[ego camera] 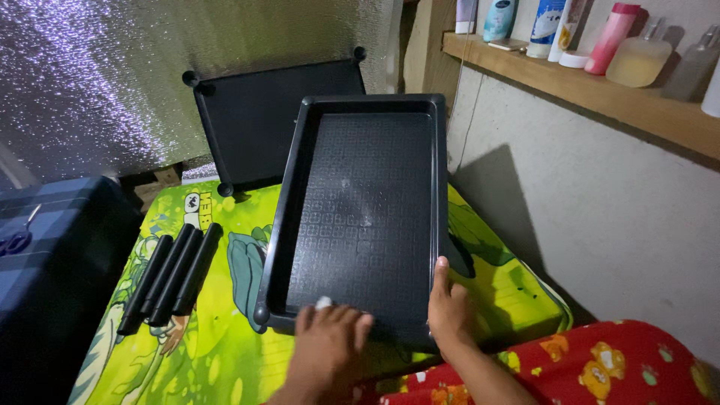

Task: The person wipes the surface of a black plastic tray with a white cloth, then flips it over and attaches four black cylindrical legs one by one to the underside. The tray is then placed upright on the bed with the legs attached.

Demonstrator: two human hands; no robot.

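A black rectangular plastic tray with a patterned floor is held tilted above a green cartoon-print sheet. My left hand rests on the tray's near edge, fingers curled over the rim and onto the floor. My right hand grips the near right corner, thumb lying along the right rim. A second black tray with round corner sockets leans upright against the shiny wall behind. Several black tubes lie side by side on the sheet to the left of the tray.
A silver foil-like wall covering fills the back left. A dark blue checked bag sits at the left. On the right, a wooden shelf holds several bottles and tubes. Red patterned cloth covers the bottom right.
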